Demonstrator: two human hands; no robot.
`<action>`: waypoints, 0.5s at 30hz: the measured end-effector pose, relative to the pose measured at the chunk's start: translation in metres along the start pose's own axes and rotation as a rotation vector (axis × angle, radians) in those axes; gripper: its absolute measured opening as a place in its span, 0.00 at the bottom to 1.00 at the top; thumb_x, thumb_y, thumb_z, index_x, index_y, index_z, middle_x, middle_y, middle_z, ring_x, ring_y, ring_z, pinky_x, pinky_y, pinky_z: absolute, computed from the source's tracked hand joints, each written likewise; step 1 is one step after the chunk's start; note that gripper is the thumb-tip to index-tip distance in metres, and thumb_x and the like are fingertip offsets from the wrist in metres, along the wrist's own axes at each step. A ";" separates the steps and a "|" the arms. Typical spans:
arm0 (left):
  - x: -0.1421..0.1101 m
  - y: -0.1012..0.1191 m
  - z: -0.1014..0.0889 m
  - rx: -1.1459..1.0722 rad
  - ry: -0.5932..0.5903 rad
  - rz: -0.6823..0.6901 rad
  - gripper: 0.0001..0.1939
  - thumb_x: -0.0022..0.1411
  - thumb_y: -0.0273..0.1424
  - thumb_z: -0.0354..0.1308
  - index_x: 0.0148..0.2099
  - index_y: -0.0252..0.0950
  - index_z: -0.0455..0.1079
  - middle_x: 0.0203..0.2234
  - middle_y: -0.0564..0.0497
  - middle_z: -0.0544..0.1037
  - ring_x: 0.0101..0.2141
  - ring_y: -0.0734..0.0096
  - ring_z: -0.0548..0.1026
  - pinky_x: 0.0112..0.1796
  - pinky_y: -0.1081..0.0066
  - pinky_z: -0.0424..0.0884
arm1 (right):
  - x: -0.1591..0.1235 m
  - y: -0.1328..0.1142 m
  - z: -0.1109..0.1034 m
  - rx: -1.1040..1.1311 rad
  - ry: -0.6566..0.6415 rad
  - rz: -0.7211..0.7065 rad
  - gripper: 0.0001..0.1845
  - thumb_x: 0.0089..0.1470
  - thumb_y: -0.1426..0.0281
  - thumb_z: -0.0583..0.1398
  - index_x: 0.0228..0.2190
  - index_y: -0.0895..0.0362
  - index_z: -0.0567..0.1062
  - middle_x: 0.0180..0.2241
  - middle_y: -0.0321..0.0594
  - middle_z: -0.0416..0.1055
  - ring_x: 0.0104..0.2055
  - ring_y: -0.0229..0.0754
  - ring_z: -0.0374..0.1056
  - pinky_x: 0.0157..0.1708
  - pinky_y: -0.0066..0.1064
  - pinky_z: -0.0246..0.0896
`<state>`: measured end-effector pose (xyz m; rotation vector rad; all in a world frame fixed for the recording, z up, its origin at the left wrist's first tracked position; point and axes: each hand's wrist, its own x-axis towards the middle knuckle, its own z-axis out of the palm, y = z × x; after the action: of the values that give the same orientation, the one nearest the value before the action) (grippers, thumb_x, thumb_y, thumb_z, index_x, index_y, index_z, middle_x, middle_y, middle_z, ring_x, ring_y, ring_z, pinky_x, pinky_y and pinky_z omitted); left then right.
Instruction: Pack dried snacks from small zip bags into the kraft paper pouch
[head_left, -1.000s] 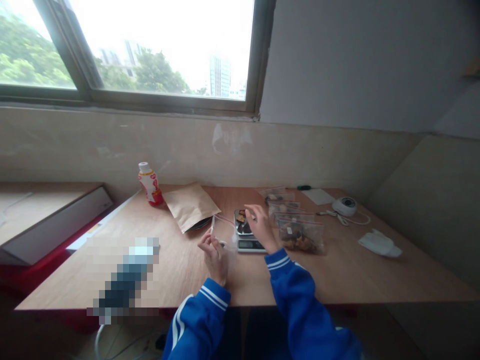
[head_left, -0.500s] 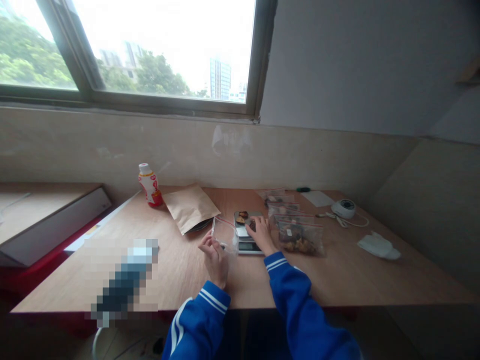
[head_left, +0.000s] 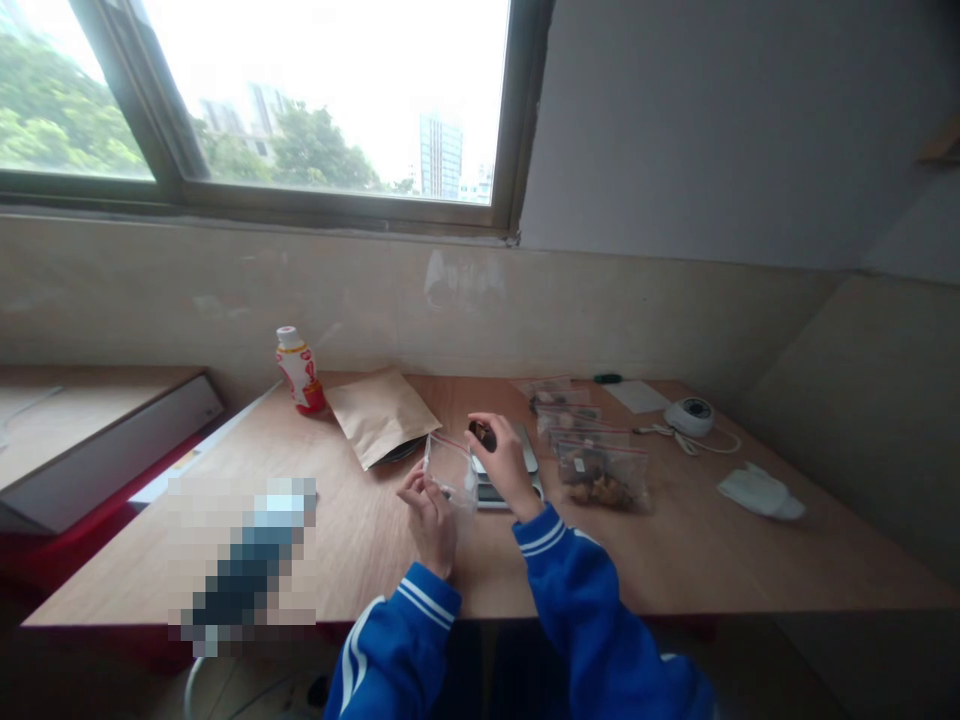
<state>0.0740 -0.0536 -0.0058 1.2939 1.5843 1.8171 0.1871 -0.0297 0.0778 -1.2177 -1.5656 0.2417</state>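
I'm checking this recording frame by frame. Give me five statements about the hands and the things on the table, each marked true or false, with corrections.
1. The left hand holds a clear plastic bag. True.
2. The right hand, by the scale, holds something dark. True.
3. The scale is to the left of the left hand. False: it is to the right of it.
4. The brown paper pouch lies beside the bottle. True.
5. The bottle lies on its side. False: it stands upright.
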 end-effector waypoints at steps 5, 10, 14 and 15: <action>0.000 0.005 -0.001 -0.008 -0.003 -0.036 0.09 0.65 0.35 0.44 0.45 0.38 0.55 0.43 0.40 0.71 0.36 0.63 0.75 0.33 0.62 0.71 | -0.008 -0.018 0.013 0.098 -0.256 -0.061 0.13 0.55 0.66 0.61 0.43 0.52 0.74 0.42 0.41 0.72 0.47 0.45 0.67 0.49 0.39 0.61; 0.001 0.010 -0.002 -0.002 0.007 -0.042 0.08 0.65 0.35 0.44 0.44 0.37 0.54 0.44 0.38 0.71 0.38 0.61 0.75 0.35 0.61 0.71 | -0.009 -0.011 0.017 0.251 -0.295 0.040 0.16 0.59 0.60 0.55 0.45 0.54 0.73 0.45 0.43 0.72 0.46 0.42 0.69 0.47 0.35 0.64; 0.002 0.008 -0.002 -0.026 0.005 -0.025 0.08 0.65 0.34 0.45 0.45 0.37 0.55 0.43 0.39 0.70 0.39 0.61 0.75 0.35 0.61 0.71 | 0.003 0.012 0.016 0.238 -0.153 0.023 0.18 0.63 0.61 0.47 0.44 0.54 0.73 0.45 0.44 0.72 0.50 0.42 0.67 0.49 0.34 0.63; 0.002 0.007 -0.002 -0.039 0.012 -0.014 0.08 0.65 0.34 0.45 0.44 0.37 0.55 0.43 0.39 0.70 0.39 0.60 0.75 0.37 0.60 0.71 | 0.007 0.023 0.016 0.171 -0.098 0.023 0.18 0.63 0.62 0.47 0.44 0.54 0.73 0.46 0.45 0.71 0.51 0.43 0.67 0.50 0.36 0.62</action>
<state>0.0735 -0.0547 0.0014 1.2533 1.5524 1.8413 0.1878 -0.0075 0.0599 -1.1050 -1.5812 0.4475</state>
